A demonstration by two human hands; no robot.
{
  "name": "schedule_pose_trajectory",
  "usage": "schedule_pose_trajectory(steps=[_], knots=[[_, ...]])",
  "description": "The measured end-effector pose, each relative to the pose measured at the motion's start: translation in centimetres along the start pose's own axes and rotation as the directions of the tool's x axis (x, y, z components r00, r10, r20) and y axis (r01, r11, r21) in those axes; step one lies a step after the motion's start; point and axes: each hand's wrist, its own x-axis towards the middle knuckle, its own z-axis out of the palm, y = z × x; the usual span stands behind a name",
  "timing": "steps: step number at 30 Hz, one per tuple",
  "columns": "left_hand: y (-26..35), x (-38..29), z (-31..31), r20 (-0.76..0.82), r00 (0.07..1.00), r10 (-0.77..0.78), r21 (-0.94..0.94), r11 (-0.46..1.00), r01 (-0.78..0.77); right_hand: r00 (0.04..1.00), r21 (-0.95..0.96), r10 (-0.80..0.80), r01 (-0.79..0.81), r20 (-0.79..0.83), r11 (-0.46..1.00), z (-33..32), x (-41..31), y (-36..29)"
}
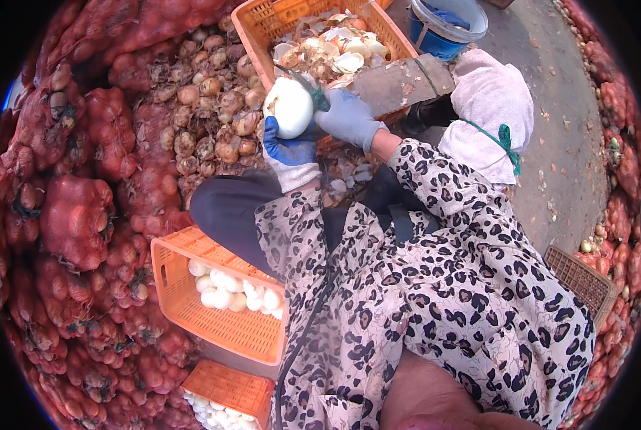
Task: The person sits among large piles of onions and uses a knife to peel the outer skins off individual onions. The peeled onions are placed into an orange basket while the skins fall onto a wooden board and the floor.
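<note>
My left hand [288, 153], in a blue-coated white glove, holds a large peeled white onion [289, 107] from below. My right hand [347, 118], in a pale grey-blue glove, grips a knife whose handle [318, 100] has a green wrapping. The dark knife blade [294, 75] passes over the top of the onion; I cannot tell whether it touches. Just beyond the hands stands an orange plastic crate [253, 45] with onion skins and peelings [331, 48] in it. A flat board [393, 83] lies across its near right corner.
Unpeeled onions [213, 102] are heaped at the left, beside red mesh sacks of onions [78, 220]. Peeled onions fill part of an orange crate [218, 325] by my knee; another orange crate [229, 381] stands behind. A blue bucket [444, 37] and a brown crate [581, 285] are at the right.
</note>
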Motion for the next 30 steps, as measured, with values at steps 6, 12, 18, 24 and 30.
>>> schedule_pose_trajectory(steps=[6, 12, 18, 24, 30], knots=[[0.9, 0.2, -0.7, 0.05, 0.999, -0.015, 0.012, 1.0, 0.014, 0.943, 0.268, 0.128, -0.214, 0.307, 0.939, -2.1, 0.0, -1.4], [0.9, -0.6, 0.0, 0.075, 0.997, 0.011, 0.072, 0.997, -0.017, 0.999, 0.492, -0.031, 0.043, -0.033, 0.87, -0.8, -1.0, 1.4], [0.8, -1.3, -0.3, 0.157, 0.988, -0.015, 0.105, 0.994, -0.002, 0.998, 0.524, -0.027, 0.055, -0.06, 0.85, -2.4, 0.1, 0.4], [0.2, -1.1, 0.6, 0.145, 0.989, -0.021, 0.088, 0.996, 0.009, 0.996, 0.824, 0.006, -0.077, 0.089, 0.561, -3.8, -0.5, -0.7], [-0.1, -1.0, 0.4, 0.124, 0.981, -0.152, -0.138, 0.976, 0.168, 0.982, 0.82, -0.005, -0.155, 0.189, 0.552, -3.3, -1.6, -1.0]])
